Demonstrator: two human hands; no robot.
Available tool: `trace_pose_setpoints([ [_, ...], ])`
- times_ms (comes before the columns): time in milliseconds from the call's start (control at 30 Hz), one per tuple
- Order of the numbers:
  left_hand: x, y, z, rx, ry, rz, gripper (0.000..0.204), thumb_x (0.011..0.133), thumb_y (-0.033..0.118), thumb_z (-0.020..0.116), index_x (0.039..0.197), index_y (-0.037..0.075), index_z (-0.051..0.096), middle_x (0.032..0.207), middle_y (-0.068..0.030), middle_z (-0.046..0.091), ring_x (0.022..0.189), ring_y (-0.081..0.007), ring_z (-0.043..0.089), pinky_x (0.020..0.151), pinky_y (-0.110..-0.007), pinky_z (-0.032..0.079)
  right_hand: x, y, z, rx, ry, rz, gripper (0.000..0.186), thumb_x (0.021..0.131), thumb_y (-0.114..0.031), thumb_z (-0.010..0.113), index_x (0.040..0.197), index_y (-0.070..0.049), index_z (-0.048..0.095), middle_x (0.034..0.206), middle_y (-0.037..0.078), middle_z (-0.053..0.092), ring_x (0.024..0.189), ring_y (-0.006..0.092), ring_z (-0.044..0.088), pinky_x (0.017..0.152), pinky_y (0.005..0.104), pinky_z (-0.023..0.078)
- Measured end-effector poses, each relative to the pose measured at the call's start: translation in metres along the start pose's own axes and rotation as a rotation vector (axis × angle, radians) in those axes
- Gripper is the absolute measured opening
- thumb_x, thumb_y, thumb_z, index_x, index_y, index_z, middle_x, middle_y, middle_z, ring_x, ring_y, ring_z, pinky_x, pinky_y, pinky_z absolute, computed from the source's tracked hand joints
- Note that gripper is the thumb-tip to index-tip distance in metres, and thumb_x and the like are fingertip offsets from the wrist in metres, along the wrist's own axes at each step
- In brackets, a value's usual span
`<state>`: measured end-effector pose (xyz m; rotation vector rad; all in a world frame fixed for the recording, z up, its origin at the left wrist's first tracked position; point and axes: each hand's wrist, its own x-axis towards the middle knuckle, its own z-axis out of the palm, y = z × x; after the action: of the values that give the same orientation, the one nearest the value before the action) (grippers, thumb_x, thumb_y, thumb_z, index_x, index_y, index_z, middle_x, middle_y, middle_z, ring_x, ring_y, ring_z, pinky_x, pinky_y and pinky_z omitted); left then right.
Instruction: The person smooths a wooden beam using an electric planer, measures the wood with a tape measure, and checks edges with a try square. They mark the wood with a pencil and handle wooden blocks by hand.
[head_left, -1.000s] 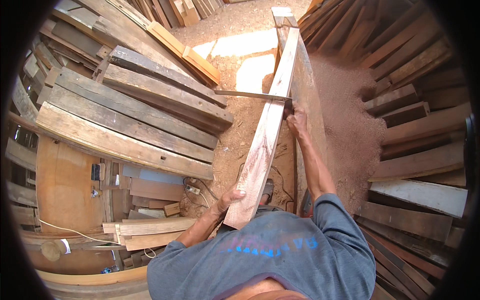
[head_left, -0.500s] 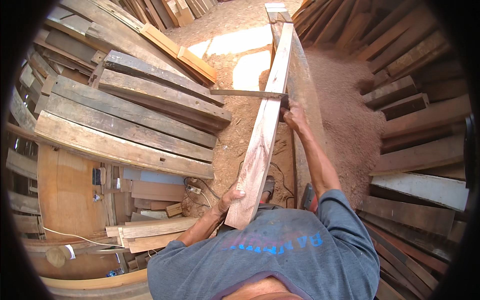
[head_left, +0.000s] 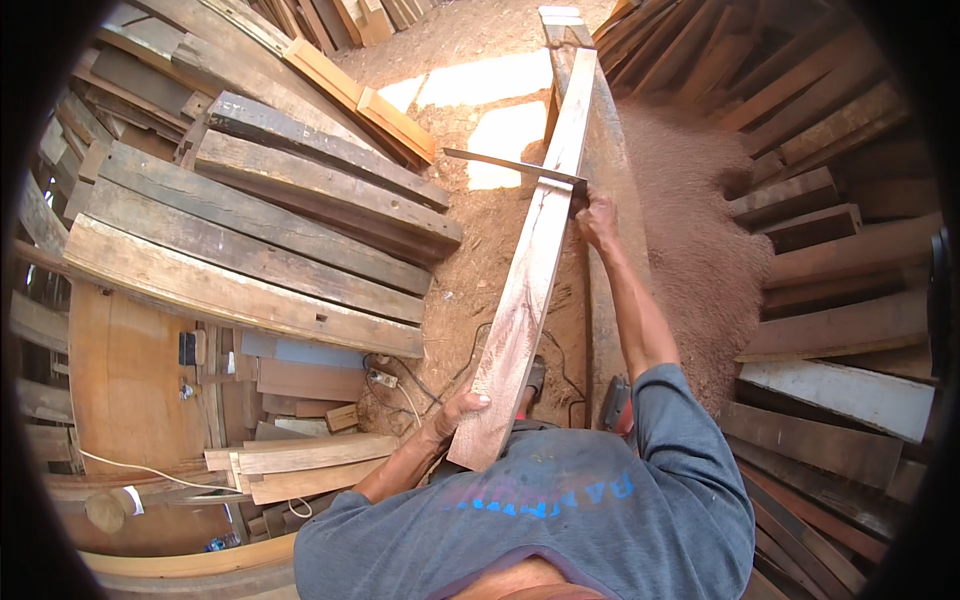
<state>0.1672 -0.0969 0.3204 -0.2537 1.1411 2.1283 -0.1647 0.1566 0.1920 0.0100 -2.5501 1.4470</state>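
Observation:
A long pale wooden plank (head_left: 530, 255) slants away from my body, its far end lying over a long timber beam (head_left: 608, 150). My left hand (head_left: 462, 410) grips the plank's left edge near the close end, thumb on top. Past the plank's middle, my right hand (head_left: 598, 220) is closed at the right edge, around the dark end of what looks like a try square. Its long thin metal blade (head_left: 500, 160) lies across the plank and sticks out beyond the left edge. My fingers partly hide the dark end.
Stacked old timbers (head_left: 260, 260) fill the left side, and more boards (head_left: 840, 320) lean along the right. A sawdust heap (head_left: 700, 230) lies right of the beam. Cables and a socket block (head_left: 382, 378) lie on the floor near my foot. A red and grey tool (head_left: 618, 405) stands by my right side.
The blade's free left end has swung away from me, so it now crosses the plank at more of a slant. My right hand has shifted slightly right; my left hand still grips the plank.

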Motion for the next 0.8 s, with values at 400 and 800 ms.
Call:
trace_pose_setpoints([
  [400, 0.011, -0.020, -0.018, 0.063, 0.007, 0.109, 0.103, 0.075, 0.037, 0.067, 0.161, 0.005, 0.020, 0.147, -0.0151, 0.047, 0.128, -0.0240, 0.053, 0.106, -0.036, 0.044, 0.007, 0.029, 0.014, -0.036, 0.003, -0.061, 0.042, 0.079, 0.005, 0.050, 0.113, -0.008, 0.071, 0.102, 0.014, 0.076, 0.095, 0.0272, 0.072, 0.082, 0.0365, 0.054],
  [800, 0.005, -0.029, -0.014, 0.025, 0.061, 0.062, 0.084, 0.087, 0.030, 0.062, 0.158, 0.006, 0.024, 0.131, -0.0149, 0.056, 0.111, -0.0238, 0.063, 0.093, -0.037, 0.054, -0.178, -0.018, -0.135, 0.367, 0.467, 0.199, 0.029, 0.104, -0.030, 0.056, 0.098, -0.002, 0.063, 0.080, 0.000, 0.054, 0.069, 0.0125, 0.052, 0.062, 0.0338, 0.044],
])
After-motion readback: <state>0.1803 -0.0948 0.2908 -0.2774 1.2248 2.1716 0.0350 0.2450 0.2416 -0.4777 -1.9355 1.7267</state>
